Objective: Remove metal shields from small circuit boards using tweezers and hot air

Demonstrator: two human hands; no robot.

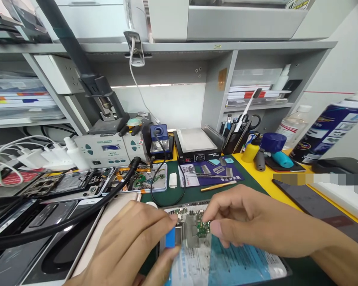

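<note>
A small green circuit board [202, 229] with a silvery metal part [191, 232] lies over a blue-and-white printed pad. My left hand [131, 238] comes in at its left side, thumb and fingertips closed around a piece with a bright blue tab [170, 237]. Whether that piece is joined to the board cannot be made out. From the right, my right hand [244, 222] pinches the board's right edge between thumb and index finger, the other fingers curled beneath. The printed pad [238, 262] rests on a dark green mat.
Behind stand a soldering station [110, 149] and a heating plate [197, 141]. A thick black hose [107, 196] crosses the left side above several phones. Tweezers [210, 176] and a gold pen-like tool [217, 186] lie beyond my hands. A spray can [331, 127] stands right.
</note>
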